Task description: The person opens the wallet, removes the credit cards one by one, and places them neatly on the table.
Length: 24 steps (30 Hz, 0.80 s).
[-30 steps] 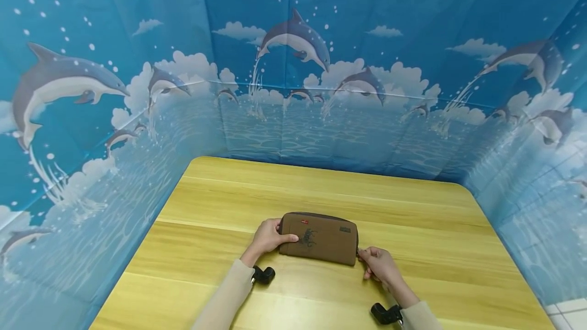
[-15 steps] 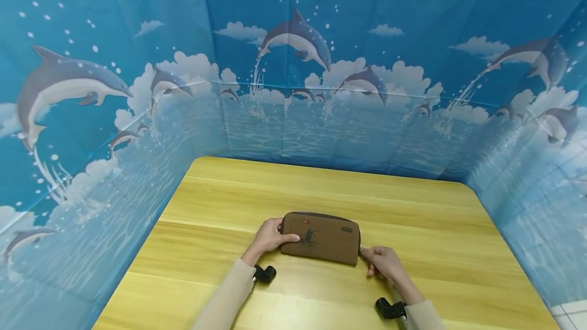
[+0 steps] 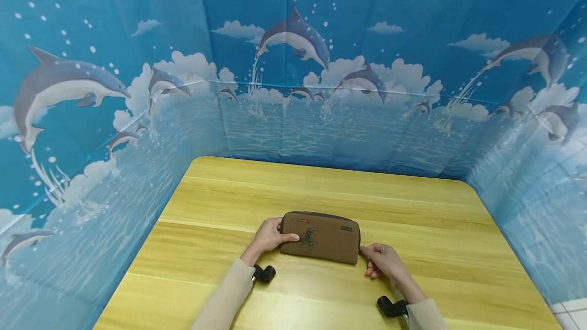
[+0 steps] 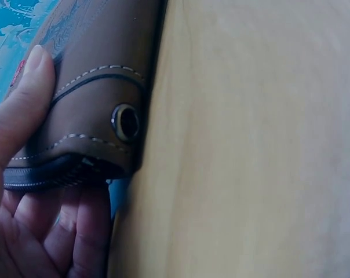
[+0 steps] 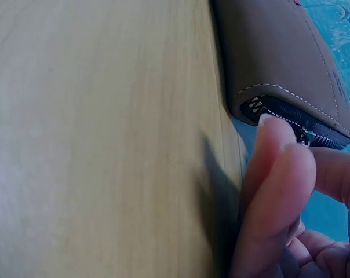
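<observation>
A brown zip-around wallet (image 3: 323, 249) with a dark printed emblem and a small red tag is held at the middle of the table, its front towards me. My left hand (image 3: 268, 237) grips the wallet's left end, thumb across the front and fingers behind. In the left wrist view a round metal eyelet (image 4: 126, 123) shows near that end, beside the stitching. At the wallet's right end my right hand (image 3: 384, 260) pinches the zipper pull; the right wrist view shows the metal zipper slider (image 5: 305, 136) just at the fingertips, which mostly hide the pull.
The wallet is over a yellow wood-grain table (image 3: 220, 202) with rounded far corners. A blue dolphin-print curtain (image 3: 257, 131) stands behind it and along both sides. Black camera mounts (image 3: 264, 274) sit on both wrists.
My right hand has shifted very slightly up and to the right at the wallet's right end. The left hand keeps its grip, and the wallet stays almost in place.
</observation>
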### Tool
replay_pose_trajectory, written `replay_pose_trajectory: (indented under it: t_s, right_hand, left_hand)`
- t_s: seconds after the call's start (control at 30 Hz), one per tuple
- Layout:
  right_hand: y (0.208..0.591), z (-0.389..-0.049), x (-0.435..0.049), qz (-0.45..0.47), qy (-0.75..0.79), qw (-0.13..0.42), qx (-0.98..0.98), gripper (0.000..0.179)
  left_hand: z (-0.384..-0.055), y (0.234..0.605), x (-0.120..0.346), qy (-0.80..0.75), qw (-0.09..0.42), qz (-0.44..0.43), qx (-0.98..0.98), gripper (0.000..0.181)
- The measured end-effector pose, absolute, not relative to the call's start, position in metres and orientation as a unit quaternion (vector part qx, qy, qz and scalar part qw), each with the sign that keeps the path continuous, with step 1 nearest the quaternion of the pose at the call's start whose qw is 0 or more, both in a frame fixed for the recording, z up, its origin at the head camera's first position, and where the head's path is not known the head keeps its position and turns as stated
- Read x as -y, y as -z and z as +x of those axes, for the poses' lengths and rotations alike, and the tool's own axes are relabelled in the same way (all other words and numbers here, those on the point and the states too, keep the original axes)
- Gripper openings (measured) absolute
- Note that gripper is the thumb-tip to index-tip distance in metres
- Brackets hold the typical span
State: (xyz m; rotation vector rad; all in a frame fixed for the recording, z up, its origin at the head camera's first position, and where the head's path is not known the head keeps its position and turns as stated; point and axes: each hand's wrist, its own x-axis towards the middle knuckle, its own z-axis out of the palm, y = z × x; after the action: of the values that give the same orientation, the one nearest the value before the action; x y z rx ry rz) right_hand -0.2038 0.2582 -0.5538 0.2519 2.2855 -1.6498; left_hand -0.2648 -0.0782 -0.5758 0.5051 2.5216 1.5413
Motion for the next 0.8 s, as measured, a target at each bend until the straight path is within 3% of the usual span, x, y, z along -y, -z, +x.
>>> replay_pose_trajectory:
  t_s: [0.23,0.5,0.7,0.8]
  right_hand:
    - [0.552,-0.203,-0.256,0.101,0.563,0.135,-0.809,0.027]
    - [0.550,-0.206,-0.254,0.109,0.530,0.074,-0.838,0.027]
    - [0.543,-0.213,-0.248,0.091,0.485,0.000,-0.870,0.039]
    - [0.540,-0.216,-0.243,0.069,0.513,-0.001,-0.856,0.052]
  left_hand:
    - [-0.265,0.575,0.078,-0.513,0.070,0.169,-0.839,0.028]
    - [-0.264,0.574,0.078,-0.518,0.077,0.162,-0.836,0.029]
    - [-0.264,0.573,0.079,-0.515,0.076,0.168,-0.837,0.030]
    - [-0.264,0.574,0.078,-0.516,0.077,0.167,-0.836,0.029]
